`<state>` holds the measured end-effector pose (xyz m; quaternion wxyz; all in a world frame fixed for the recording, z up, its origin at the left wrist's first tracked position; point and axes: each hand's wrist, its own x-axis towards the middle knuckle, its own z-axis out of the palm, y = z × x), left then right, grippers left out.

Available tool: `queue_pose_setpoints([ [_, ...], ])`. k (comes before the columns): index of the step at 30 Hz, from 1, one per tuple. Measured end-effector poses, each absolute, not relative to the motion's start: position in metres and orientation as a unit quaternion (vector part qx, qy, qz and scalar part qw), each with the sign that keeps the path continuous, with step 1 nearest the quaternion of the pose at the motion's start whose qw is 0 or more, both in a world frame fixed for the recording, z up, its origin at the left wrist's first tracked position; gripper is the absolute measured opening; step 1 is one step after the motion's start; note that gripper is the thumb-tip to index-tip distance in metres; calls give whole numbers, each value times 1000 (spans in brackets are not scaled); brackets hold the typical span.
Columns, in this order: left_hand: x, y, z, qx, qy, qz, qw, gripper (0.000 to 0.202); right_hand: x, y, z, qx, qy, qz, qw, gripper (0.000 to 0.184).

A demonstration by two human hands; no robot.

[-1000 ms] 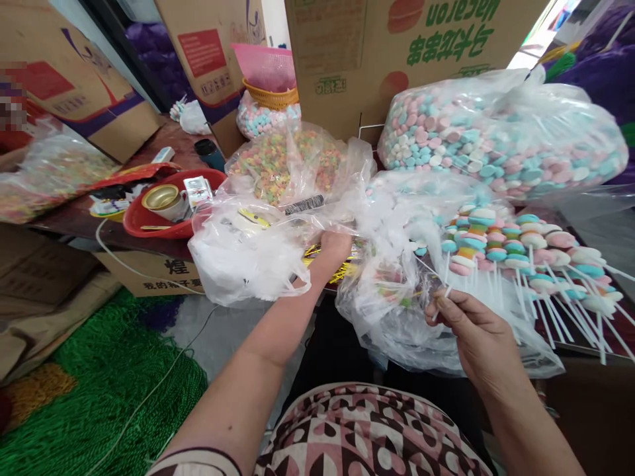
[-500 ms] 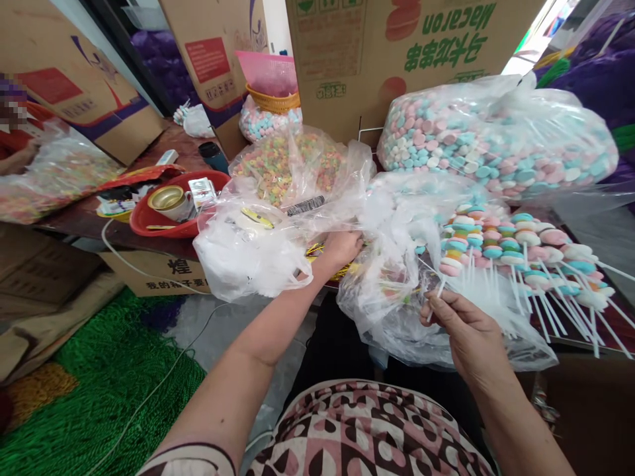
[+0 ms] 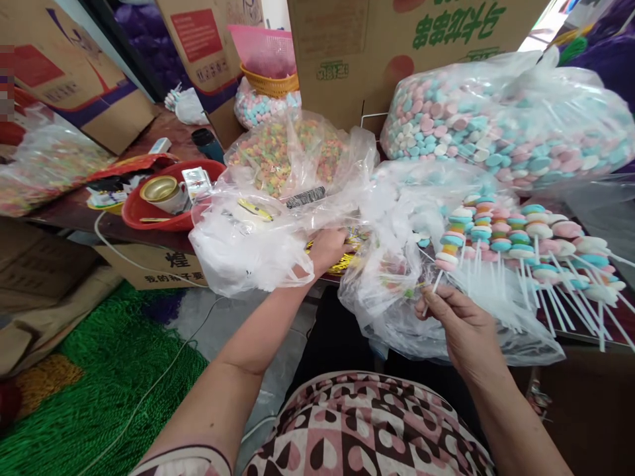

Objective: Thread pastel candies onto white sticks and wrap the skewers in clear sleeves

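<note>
My right hand (image 3: 459,324) pinches the white stick of a candy skewer (image 3: 450,246), whose stacked pastel discs rise up and to the right. More finished skewers (image 3: 540,244) lie fanned out on clear plastic to the right. My left hand (image 3: 325,250) reaches in among crumpled clear plastic bags (image 3: 248,248), above a bundle of gold twist ties (image 3: 342,263). Its fingers are curled, and what they hold is hidden. A big bag of pink, blue and white candies (image 3: 496,132) sits behind the skewers. An open bag of small multicoloured candies (image 3: 282,155) sits at centre.
A red bowl (image 3: 149,221) with a gold tin and small items stands on the left of the table. Cardboard boxes (image 3: 377,53) line the back. A pink basket (image 3: 265,56) sits over another candy bag. Green netting (image 3: 99,390) covers the floor at left.
My right hand has shifted slightly left and up with its stick. My left hand stays in the plastic bags with only small movement. The view has tilted down a little.
</note>
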<state>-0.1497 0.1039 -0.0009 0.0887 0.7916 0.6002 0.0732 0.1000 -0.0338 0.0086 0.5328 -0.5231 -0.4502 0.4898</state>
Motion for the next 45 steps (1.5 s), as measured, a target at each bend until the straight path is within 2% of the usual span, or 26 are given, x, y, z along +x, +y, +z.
queue_pose_setpoints([
  [11,-147,105,-14,746,643,155,83,24,100,-37,3,-524,-456,491,526,24],
  [19,-147,103,-13,663,701,256,49,32,100,-40,1,-521,-460,493,523,21],
  [24,-148,95,-9,696,620,342,119,24,97,-41,1,-527,-462,491,518,21],
  [27,-149,91,-9,784,506,323,159,20,95,-41,0,-529,-466,483,520,23],
  [30,-149,90,-10,844,441,266,150,16,95,-41,-2,-530,-470,479,518,23],
  [37,-147,86,-8,821,489,273,110,24,95,-39,-4,-529,-453,492,523,24],
  [45,-138,89,0,804,497,298,136,29,79,-29,23,-491,-359,586,536,32],
])
